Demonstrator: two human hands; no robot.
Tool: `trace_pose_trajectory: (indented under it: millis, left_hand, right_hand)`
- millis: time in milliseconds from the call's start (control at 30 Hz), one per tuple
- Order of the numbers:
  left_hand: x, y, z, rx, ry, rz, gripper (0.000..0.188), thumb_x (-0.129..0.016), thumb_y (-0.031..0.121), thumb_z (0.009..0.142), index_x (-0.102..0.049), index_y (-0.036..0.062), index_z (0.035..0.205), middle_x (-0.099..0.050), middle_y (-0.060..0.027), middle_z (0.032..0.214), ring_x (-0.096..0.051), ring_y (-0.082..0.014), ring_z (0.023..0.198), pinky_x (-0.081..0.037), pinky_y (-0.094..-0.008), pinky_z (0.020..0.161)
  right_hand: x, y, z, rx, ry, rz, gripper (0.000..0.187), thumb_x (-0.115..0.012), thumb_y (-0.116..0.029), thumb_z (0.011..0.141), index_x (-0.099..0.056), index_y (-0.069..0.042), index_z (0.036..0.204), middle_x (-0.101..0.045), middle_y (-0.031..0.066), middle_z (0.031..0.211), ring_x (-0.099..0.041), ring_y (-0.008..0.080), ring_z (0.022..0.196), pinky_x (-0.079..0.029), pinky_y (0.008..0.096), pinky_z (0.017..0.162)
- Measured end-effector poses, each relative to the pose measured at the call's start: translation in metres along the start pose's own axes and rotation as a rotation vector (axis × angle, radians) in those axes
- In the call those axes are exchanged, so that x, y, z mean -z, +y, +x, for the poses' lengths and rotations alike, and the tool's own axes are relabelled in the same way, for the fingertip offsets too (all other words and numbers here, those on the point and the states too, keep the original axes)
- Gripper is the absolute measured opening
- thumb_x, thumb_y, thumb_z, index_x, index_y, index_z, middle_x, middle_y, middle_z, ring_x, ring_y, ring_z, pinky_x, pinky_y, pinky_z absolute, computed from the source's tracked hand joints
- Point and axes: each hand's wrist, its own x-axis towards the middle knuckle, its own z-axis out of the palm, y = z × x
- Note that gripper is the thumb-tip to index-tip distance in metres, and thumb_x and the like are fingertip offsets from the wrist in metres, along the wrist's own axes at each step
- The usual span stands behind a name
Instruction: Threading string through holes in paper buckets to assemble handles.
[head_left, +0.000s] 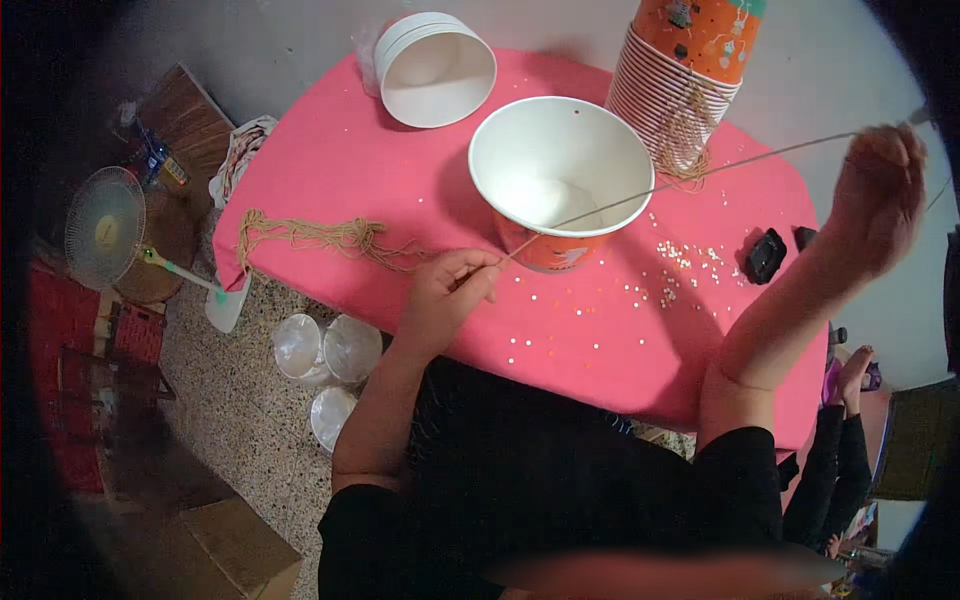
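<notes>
Between my two hands a thin tan cord [740, 163] is stretched tight on a slant. My left hand [445, 295] pinches one end part of it, low at the table's near edge. My right hand [885, 190] is raised high at the far right, its fingers closed on the other part. In the picture the cord crosses a paper bucket [560, 200], white inside and orange outside, standing upright mid-table. I cannot tell whether it touches the bucket. A small hole shows near the bucket's far rim. Loose tan cords [320, 233] lie bunched left of my left hand.
On the pink-covered table [620, 350] are white buckets [440, 75] lying on their side, a tall stack of orange buckets [670, 90] draped with cords, small white paper dots [680, 270] and a black hole punch [765, 256]. White-topped tubs [350, 348] and a fan [105, 228] stand left.
</notes>
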Motion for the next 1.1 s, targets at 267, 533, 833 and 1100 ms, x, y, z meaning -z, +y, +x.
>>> trace_pose_trajectory:
  millis: [267,533,833,1100]
  left_hand:
    - [-0.005,0.026,-0.008,0.067,-0.114,-0.109,0.018,-0.052,0.006,0.091,-0.062,0.0008,0.105,-0.066,-0.0055,0.079,-0.055,-0.0059,0.063,-0.045,-0.0209,0.056]
    - [-0.013,0.033,-0.008,-0.089,-0.210,-0.301,0.029,-0.047,0.001,0.091,-0.060,-0.0009,0.116,-0.067,-0.0144,0.107,-0.061,-0.0082,0.066,-0.045,-0.0194,0.055]
    - [-0.024,0.042,-0.006,-0.230,0.098,-0.032,0.017,-0.060,0.003,0.089,-0.063,-0.0004,0.105,-0.067,-0.0108,0.107,-0.061,-0.0091,0.074,-0.046,-0.0192,0.061]
    - [-0.030,0.058,0.013,-0.502,0.224,0.050,0.009,-0.063,0.006,0.090,-0.065,-0.0005,0.096,-0.064,-0.0021,0.078,-0.056,-0.0072,0.064,-0.043,-0.0189,0.056]
  right_hand:
    - [-0.058,0.052,-0.053,-0.042,-0.122,-0.694,0.033,-0.044,-0.029,0.097,-0.054,0.001,0.088,-0.056,0.0103,0.069,-0.045,0.0113,0.042,-0.035,0.0190,0.041]
    - [-0.055,0.091,-0.050,-0.439,-0.730,-1.296,0.014,-0.070,-0.008,0.075,-0.060,-0.001,0.083,-0.061,0.0080,0.080,-0.059,0.0207,0.070,-0.045,0.0318,0.060]
    - [-0.051,0.109,-0.066,-0.568,-1.016,-1.541,0.016,-0.072,-0.007,0.068,-0.061,-0.002,0.078,-0.062,0.0098,0.078,-0.061,0.0295,0.078,-0.048,0.0400,0.068]
    - [-0.051,0.118,-0.066,-0.433,-0.870,-1.406,0.012,-0.064,0.001,0.073,-0.059,-0.002,0.083,-0.062,0.0092,0.074,-0.061,0.0274,0.068,-0.048,0.0358,0.062]
